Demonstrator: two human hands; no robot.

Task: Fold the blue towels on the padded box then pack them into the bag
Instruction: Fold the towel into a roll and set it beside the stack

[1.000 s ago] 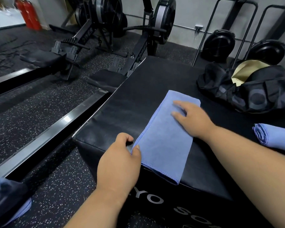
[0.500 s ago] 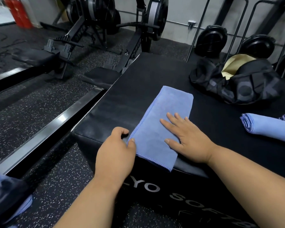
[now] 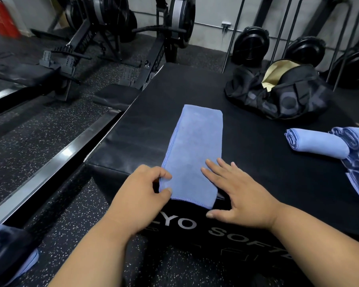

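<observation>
the left hand (image 3: 142, 190) pinches the near corner of the blue towel (image 3: 195, 150), probably to start the next fold. the right hand (image 3: 236, 195) lies flat with fingers spread, pinning it on the padded box (image 3: 145, 121).

A folded blue towel (image 3: 193, 154) is lying flat on the padded box (image 3: 257, 172), its near end overhanging; the black bag (image 3: 282, 94) is gaping open behind.

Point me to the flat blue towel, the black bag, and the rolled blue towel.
Flat blue towel (image 3: 192, 150), head view: middle of its top face.
Black duffel bag (image 3: 288, 98), head view: lettered side panel.
Rolled light-blue towel (image 3: 317, 144), head view: middle of the roll.
</observation>
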